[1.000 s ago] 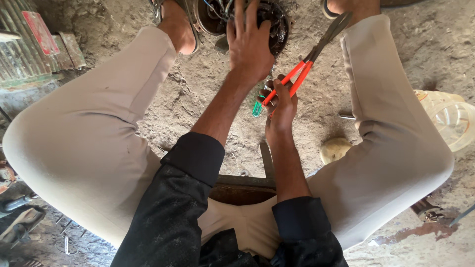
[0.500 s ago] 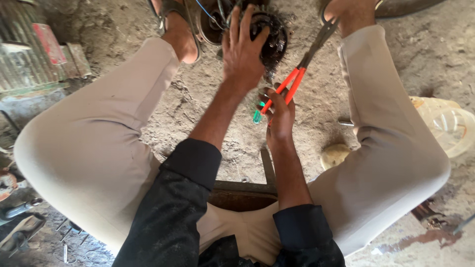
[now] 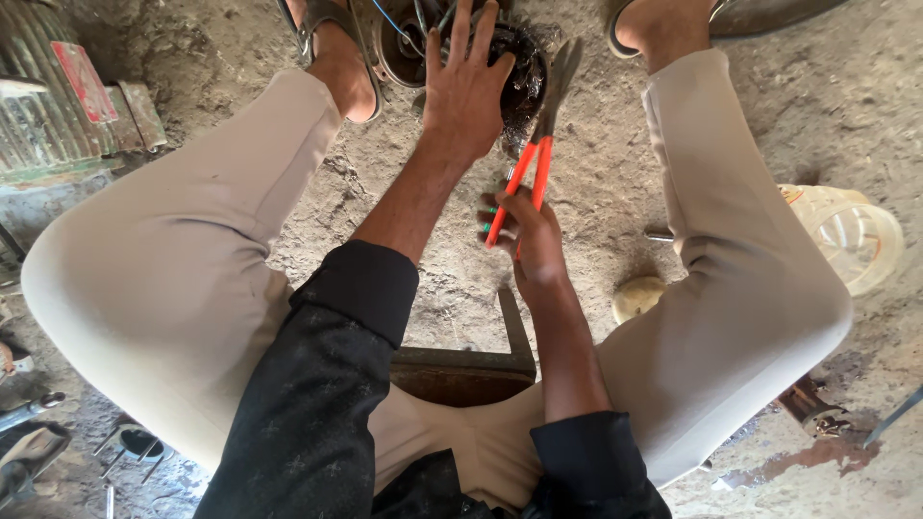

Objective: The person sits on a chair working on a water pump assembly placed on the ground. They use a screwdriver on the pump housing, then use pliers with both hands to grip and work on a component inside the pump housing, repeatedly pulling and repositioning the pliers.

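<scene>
1. Right hand (image 3: 527,234) now nearer the dark round motor part (image 3: 486,53) than a second ago, though still short of it.
2. Orange-handled pliers (image 3: 532,171) swung from a slant, tips leaning away to the right of the motor part, to almost upright, tips just beside its right edge.
3. Left hand (image 3: 465,88) spread wider over the motor part than a second ago, fingers splayed, fingertips reaching past its top rim.
4. View dipped and shifted: both sandalled feet either side of the motor part more fully in sight, and the clear plastic jar (image 3: 846,234) well right of it shown whole.
</scene>
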{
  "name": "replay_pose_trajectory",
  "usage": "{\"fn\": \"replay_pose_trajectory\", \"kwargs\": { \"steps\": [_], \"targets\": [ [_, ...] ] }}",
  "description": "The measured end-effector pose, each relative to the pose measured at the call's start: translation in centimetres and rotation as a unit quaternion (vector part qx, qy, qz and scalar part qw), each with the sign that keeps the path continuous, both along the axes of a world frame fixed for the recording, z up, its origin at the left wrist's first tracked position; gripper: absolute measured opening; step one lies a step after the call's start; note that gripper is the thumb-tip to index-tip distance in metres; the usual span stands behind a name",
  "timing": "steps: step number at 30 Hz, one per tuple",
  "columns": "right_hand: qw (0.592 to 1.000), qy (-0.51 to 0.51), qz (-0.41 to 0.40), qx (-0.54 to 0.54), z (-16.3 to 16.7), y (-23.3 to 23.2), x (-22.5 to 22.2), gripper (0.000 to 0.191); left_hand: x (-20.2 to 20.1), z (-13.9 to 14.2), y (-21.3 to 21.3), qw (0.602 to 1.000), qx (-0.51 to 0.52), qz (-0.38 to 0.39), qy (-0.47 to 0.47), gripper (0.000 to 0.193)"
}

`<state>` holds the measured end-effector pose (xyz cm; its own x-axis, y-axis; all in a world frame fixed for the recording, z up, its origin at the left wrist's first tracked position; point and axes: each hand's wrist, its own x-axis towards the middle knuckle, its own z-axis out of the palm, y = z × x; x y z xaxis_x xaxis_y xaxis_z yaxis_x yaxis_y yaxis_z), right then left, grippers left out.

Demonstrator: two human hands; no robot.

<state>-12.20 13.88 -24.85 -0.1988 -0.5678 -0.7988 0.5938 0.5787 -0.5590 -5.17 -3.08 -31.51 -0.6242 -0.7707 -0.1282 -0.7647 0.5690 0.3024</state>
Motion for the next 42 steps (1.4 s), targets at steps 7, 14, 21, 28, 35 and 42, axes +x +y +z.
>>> {"fn": "replay_pose_trajectory", "kwargs": {
  "steps": [7, 14, 21, 28, 35, 42],
  "targets": [
    [0.997, -0.024, 0.065, 0.034, 1.1, 1.1, 0.4, 0.048, 1.9, 0.2, 0.6, 0.987, 0.015, 0.058, 0.149, 0.031],
    [0.989, -0.056, 0.124, 0.053, -0.8, 0.5, 1.2, 0.054, 5.0, -0.6, 4.8, 0.869, 0.089, 0.381, 0.304, 0.024],
    [0.973, -0.048, 0.211, 0.076, 0.4, -1.8, -1.8, 0.052, 4.3, -0.3, 7.4, 0.822, 0.092, 0.443, 0.346, 0.031],
    [0.956, -0.058, 0.277, 0.076, 3.3, -4.7, -4.4, 0.048, 4.1, -0.3, 5.1, 0.841, 0.051, 0.442, 0.307, 0.047],
    [0.957, -0.058, 0.263, 0.111, 2.2, -5.8, -4.3, 0.051, 4.4, -1.2, 4.5, 0.883, 0.077, 0.382, 0.261, 0.048],
    [0.971, 0.047, 0.22, 0.084, -2.5, -3.0, -0.5, 0.038, 5.5, -0.2, 3.3, 0.891, 0.145, 0.375, 0.213, 0.028]
  ]
}}
